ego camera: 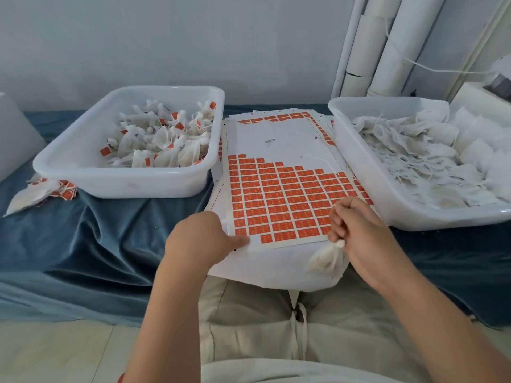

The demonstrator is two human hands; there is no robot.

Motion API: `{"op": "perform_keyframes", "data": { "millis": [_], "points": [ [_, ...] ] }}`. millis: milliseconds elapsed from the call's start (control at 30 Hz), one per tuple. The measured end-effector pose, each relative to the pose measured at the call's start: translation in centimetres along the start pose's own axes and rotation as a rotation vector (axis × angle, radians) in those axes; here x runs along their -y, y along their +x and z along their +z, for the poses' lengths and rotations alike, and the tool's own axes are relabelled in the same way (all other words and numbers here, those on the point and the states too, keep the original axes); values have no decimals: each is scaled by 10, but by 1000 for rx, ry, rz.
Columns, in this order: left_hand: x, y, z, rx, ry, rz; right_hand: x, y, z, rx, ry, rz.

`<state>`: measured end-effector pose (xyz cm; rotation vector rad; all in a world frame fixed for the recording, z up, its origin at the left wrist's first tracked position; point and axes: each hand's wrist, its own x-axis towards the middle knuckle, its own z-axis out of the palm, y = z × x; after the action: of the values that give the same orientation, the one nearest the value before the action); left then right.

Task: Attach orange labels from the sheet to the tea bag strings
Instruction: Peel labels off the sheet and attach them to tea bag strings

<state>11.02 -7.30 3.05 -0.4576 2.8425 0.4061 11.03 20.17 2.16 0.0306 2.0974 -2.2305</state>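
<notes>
A sheet of orange labels [287,200] lies on a stack of white sheets in front of me, its upper half stripped bare. My left hand [201,239] rests at the sheet's near left corner, thumb tip on the bottom row beside an empty slot. My right hand [356,230] is closed at the sheet's near right corner, gripping the gathered neck of a white tea bag [327,258] that hangs below the fingers. A loose white string [322,160] lies on the bare part of the sheet.
A white tub [83,172] on the left holds labelled tea bags; a few more lie beside it [47,190]. A white tub [365,172] on the right holds unlabelled bags. Blue cloth [110,239] covers the surface. White pipes [370,51] stand at the back right.
</notes>
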Motion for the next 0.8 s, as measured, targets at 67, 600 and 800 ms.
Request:
{"op": "perform_keyframes", "data": {
  "millis": [67,600,800],
  "points": [
    [-5,2,3,29,-56,14,-6,5,-1,-21,59,50],
    [-32,-27,2,142,-1193,93,-5,12,1,-131,312,170],
    [-51,-50,-1,-67,-1711,273,39,-9,-13,-2,342,29]
  ]
}}
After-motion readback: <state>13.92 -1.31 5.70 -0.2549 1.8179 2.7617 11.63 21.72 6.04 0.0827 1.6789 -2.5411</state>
